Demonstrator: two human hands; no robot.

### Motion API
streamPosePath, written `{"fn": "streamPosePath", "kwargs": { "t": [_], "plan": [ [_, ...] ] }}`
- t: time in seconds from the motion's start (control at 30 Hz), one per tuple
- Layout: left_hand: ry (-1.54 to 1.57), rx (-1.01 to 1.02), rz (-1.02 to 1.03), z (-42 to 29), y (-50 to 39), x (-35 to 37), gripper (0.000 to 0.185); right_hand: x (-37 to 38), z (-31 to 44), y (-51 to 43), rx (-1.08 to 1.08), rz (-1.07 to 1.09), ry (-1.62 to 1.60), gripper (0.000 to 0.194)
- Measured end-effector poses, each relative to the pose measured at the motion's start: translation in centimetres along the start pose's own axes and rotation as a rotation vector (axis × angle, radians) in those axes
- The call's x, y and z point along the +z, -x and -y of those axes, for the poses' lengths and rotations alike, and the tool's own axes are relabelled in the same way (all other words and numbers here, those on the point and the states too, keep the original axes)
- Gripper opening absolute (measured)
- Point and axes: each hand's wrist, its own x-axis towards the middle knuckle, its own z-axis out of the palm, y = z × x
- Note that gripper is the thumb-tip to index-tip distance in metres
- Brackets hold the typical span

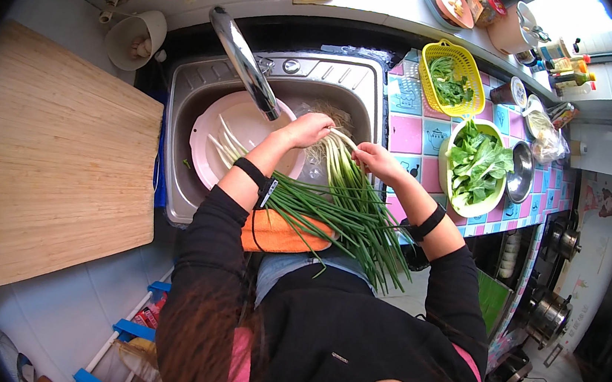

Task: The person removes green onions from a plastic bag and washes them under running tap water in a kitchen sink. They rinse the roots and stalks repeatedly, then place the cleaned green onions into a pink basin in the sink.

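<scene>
My left hand grips the white root end of a scallion above the steel sink. The fingers of my right hand pinch the same stalk a little lower down. Below both hands, a large bunch of scallions hangs over the sink's front edge, green leaves towards me. Loose roots lie on a clear plastic bag in the basin. A pink basin sits in the sink under the faucet, with several white scallion ends resting across it.
A wooden cutting board stands left of the sink. On the tiled-pattern counter at right are a yellow basket of greens, a pale green basin of leafy vegetables and a steel bowl. An orange towel hangs at the front edge.
</scene>
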Motion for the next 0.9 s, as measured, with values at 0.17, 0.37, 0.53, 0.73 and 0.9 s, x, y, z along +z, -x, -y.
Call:
{"fn": "streamPosePath", "kwargs": {
  "t": [0.17, 0.37, 0.53, 0.73, 0.9],
  "plan": [
    [-0.189, 0.018, 0.162, -0.7, -0.2, -0.7, 0.017, -0.1, -0.2, 0.1, -0.024, -0.027, 0.171, 0.021],
    [-0.326, -0.133, 0.097, -1.6, 0.0, -0.6, 0.018, 0.3, -0.4, 0.1, -0.079, -0.117, 0.329, 0.022],
    [-0.357, -0.267, -0.005, -1.6, -0.8, 0.5, 0.020, 0.6, -0.4, -0.2, -0.111, -0.214, 0.399, 0.022],
    [-0.117, -0.299, -0.176, 0.2, -0.4, -1.1, 0.028, -0.3, -1.0, 1.0, -0.070, -0.191, 0.346, 0.022],
    [-0.432, -0.287, -0.002, -3.0, 0.1, 0.4, 0.060, -2.3, 0.5, 1.2, -0.008, -0.137, -0.157, 0.017]
  ]
}}
